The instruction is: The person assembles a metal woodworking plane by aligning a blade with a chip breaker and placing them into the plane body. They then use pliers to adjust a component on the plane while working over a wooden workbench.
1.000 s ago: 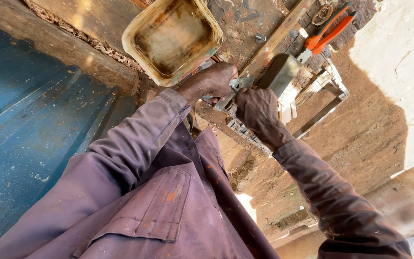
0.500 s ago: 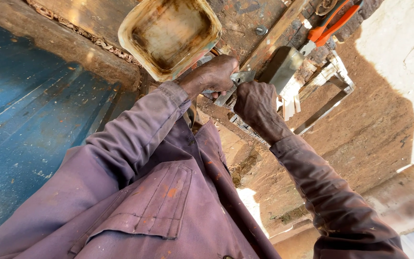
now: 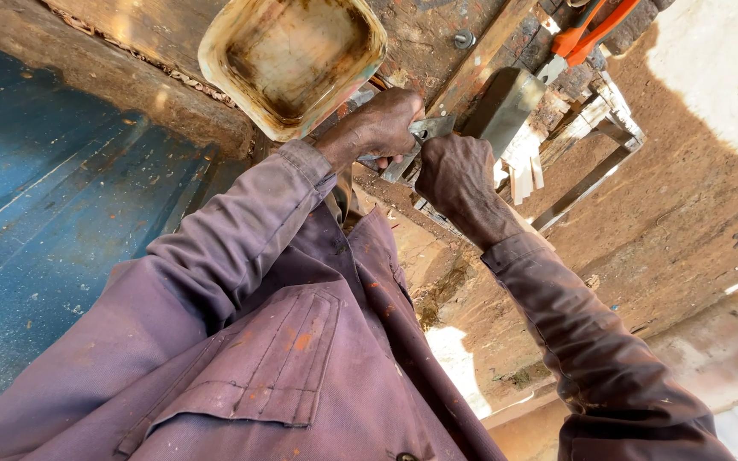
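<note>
Since the earlier frame my view has drifted a little, and both hands now sit slightly lower and more central; they stay clamped together on the same piece. The flat grey metal piece (image 3: pixel 424 130) lies between them, its long axis slanting from lower left up to the right, with the visible end pointing toward the grey block (image 3: pixel 506 107). My left hand (image 3: pixel 377 128) is curled shut over its near part, and my right hand (image 3: pixel 454 175) is closed into a fist just below it. Most of the piece is hidden under the fingers, so I cannot tell what kind of tool it is. The rusty, worn workbench (image 3: pixel 420 34) carries a grimy square tray (image 3: pixel 292 60) just beside the left hand. Orange-handled pliers (image 3: pixel 591 30) are cut off at the top edge. A blue sheet-metal surface (image 3: pixel 53 248) fills the left, with bare dirt ground (image 3: pixel 668 213) to the right.
</note>
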